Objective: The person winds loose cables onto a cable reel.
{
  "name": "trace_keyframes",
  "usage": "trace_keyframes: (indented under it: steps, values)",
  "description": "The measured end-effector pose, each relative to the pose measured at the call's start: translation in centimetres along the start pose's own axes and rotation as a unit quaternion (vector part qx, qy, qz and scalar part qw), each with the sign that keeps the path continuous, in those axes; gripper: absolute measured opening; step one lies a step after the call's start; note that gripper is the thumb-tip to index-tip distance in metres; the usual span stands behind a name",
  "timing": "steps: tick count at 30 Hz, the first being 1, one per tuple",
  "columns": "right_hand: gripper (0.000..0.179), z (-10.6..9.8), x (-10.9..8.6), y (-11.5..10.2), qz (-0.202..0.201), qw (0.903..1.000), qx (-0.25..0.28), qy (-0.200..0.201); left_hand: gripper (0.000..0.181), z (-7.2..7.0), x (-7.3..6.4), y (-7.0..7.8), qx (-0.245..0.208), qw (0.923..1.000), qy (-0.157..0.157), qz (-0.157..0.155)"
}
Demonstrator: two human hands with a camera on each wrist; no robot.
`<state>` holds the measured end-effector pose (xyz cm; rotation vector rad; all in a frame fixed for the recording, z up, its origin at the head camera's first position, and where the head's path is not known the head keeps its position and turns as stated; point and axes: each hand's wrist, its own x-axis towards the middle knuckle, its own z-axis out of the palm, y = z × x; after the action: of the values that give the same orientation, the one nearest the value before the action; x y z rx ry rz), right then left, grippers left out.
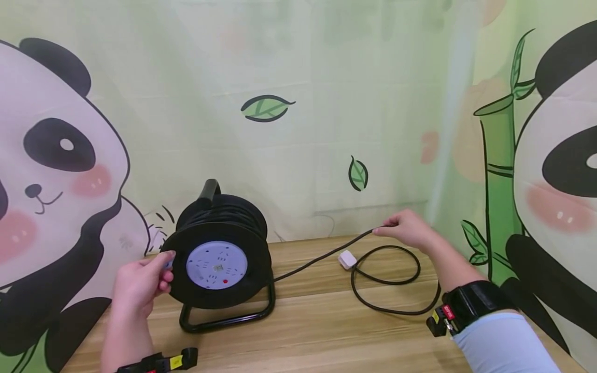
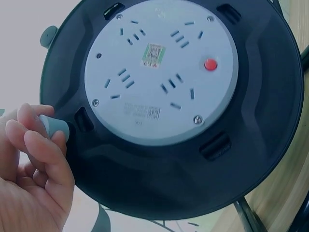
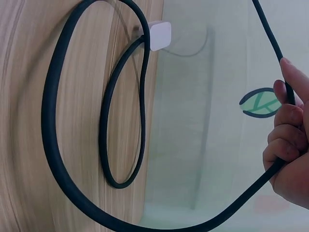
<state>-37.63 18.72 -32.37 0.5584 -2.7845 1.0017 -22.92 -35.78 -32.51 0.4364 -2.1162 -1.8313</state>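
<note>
A black cable reel (image 1: 254, 248) stands on its tube frame at the left of the table, its pale round socket panel (image 1: 216, 265) facing me. My left hand (image 1: 142, 282) pinches the small grey-blue crank knob (image 2: 57, 129) at the left rim of the reel's disc. To the right, my right hand (image 1: 408, 230) grips the black cable (image 1: 322, 257), which runs up from the reel to the fingers. In the right wrist view the cable passes through the curled fingers (image 3: 289, 130). Its free end loops on the table to a white plug (image 1: 347, 259).
The wooden table (image 1: 322, 336) reaches back to a cloth backdrop (image 1: 373, 103) printed with pandas, leaves and bamboo. The reel's black carrying handle (image 1: 210, 190) rises at its top. Loose cable coils (image 1: 396, 313) lie right of the plug.
</note>
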Motion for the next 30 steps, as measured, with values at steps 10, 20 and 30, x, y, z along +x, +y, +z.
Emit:
trace_keyframes:
  steps: [10, 20, 30]
  values:
    - [0.024, 1.8, 0.7, -1.0, -0.034, 0.9984, -0.021, 0.040, 0.061, 1.3, -0.8, 0.8, -0.001, 0.9993, 0.028, 0.024]
    - [0.025, 3.6, 1.8, -2.8, -0.045, 0.9969, -0.018, 0.063, 0.063, 2.9, -1.3, 1.5, -0.024, 0.9975, 0.045, 0.048]
    - [0.026, 5.4, 2.3, -4.6, -0.027, 0.9976, -0.005, 0.064, 0.059, 5.1, -1.8, 1.8, -0.015, 0.9911, 0.072, 0.111]
